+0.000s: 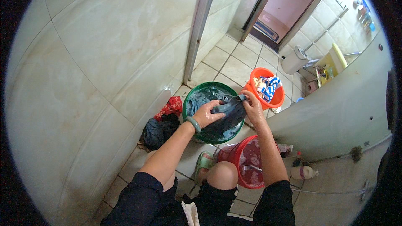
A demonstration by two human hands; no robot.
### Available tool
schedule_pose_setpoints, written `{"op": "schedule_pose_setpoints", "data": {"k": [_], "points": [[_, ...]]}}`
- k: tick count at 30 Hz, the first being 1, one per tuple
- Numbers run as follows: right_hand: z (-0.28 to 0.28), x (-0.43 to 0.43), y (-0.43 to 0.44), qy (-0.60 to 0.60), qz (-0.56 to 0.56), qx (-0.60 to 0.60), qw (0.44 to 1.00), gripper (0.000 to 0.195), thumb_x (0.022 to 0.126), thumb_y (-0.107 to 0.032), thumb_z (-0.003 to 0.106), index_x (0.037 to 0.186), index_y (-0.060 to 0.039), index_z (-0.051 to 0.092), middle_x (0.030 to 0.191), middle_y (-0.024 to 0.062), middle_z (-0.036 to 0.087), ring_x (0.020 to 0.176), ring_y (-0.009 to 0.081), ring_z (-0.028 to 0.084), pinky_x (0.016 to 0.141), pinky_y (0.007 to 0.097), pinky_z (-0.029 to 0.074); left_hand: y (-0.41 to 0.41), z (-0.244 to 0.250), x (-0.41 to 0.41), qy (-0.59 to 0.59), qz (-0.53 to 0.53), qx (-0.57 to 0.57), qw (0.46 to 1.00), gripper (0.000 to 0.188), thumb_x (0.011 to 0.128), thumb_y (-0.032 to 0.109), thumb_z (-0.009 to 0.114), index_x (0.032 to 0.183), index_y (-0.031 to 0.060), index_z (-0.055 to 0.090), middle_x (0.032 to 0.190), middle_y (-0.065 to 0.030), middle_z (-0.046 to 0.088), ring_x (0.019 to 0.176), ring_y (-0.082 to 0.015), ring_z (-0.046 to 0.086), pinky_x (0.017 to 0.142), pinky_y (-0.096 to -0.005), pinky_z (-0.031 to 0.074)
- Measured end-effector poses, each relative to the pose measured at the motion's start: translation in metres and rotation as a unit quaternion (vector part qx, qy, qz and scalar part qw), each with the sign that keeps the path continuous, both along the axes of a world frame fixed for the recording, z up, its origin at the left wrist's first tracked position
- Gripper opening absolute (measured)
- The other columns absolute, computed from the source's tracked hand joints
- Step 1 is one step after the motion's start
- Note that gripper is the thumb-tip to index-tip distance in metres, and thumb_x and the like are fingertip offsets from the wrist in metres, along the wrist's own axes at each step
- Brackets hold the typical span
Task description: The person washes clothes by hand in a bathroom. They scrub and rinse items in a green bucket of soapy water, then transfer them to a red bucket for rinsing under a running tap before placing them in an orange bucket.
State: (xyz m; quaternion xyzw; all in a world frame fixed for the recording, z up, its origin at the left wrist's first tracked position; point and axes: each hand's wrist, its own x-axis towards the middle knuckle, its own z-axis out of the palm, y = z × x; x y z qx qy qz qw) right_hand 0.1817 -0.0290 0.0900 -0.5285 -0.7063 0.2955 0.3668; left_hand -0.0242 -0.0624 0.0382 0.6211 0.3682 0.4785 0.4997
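A wet dark blue garment [230,114] is stretched between my two hands above a green-rimmed basin [201,138] of sudsy water. My left hand [209,113], with a grey-green bangle at the wrist, grips its left side, fingers and thumb spread across the cloth. The upper right edge is pinched in my right hand [253,106]. Lighter blue cloth [194,105] lies in the suds at the basin's left. Whether the garment's lower end touches the water cannot be told.
An orange bucket [279,100] holding striped cloth stands beyond my right hand. Near my right knee is a red bucket [243,150] of sudsy water. Dark clothes [158,131] and red cloth [171,108] lie by the left wall. Bottles [303,172] stand at right, beside a curved panel [326,110].
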Motion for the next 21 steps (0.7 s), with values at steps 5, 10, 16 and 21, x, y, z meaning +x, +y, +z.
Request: {"op": "schedule_pose_setpoints", "data": {"k": [5,10,16,21], "points": [[-0.004,0.003,-0.005,0.097,0.054,-0.052,0.992,0.024,0.079,0.0,0.051,0.102,-0.0017,0.055,0.088,0.0024,0.058,0.08,0.0112,0.054,0.072,0.0231,0.043,-0.004,-0.008,0.006,0.009,-0.119,-0.074,0.99,0.075,0.071,0.025,0.071,0.129,0.0023,0.029,0.12,-0.0142,0.045,0.109,-0.02,0.045,0.094,-0.0311,0.034],[-0.001,0.002,-0.017,0.077,0.072,0.0,0.994,0.026,0.078,0.003,0.054,0.104,-0.0029,0.053,0.096,0.0035,0.056,0.083,0.0115,0.053,0.073,0.024,0.044,-0.002,-0.022,0.009,-0.02,-0.117,-0.059,0.991,0.08,0.07,0.029,0.071,0.13,-0.0011,0.027,0.122,-0.0157,0.045,0.107,-0.0209,0.047,0.093,-0.0298,0.035],[-0.003,0.014,-0.026,-0.068,0.017,-0.025,0.997,0.021,0.08,-0.005,0.057,0.101,-0.0034,0.055,0.089,0.0041,0.056,0.076,0.0115,0.052,0.068,0.0242,0.043,0.004,-0.021,0.008,0.121,-0.083,-0.032,0.989,0.06,0.069,0.028,0.072,0.112,-0.0057,0.047,0.112,-0.0163,0.05,0.1,-0.0219,0.05,0.087,-0.0303,0.039],[-0.007,0.008,-0.037,0.029,0.054,-0.175,0.983,0.028,0.08,-0.011,0.059,0.106,-0.0031,0.053,0.084,0.0036,0.057,0.069,0.0108,0.052,0.062,0.0234,0.042,0.007,-0.029,0.004,0.114,0.074,0.14,0.981,0.053,0.064,0.023,0.074,0.109,0.003,0.053,0.1,-0.0139,0.053,0.092,-0.0224,0.051,0.084,-0.0301,0.041]]}}
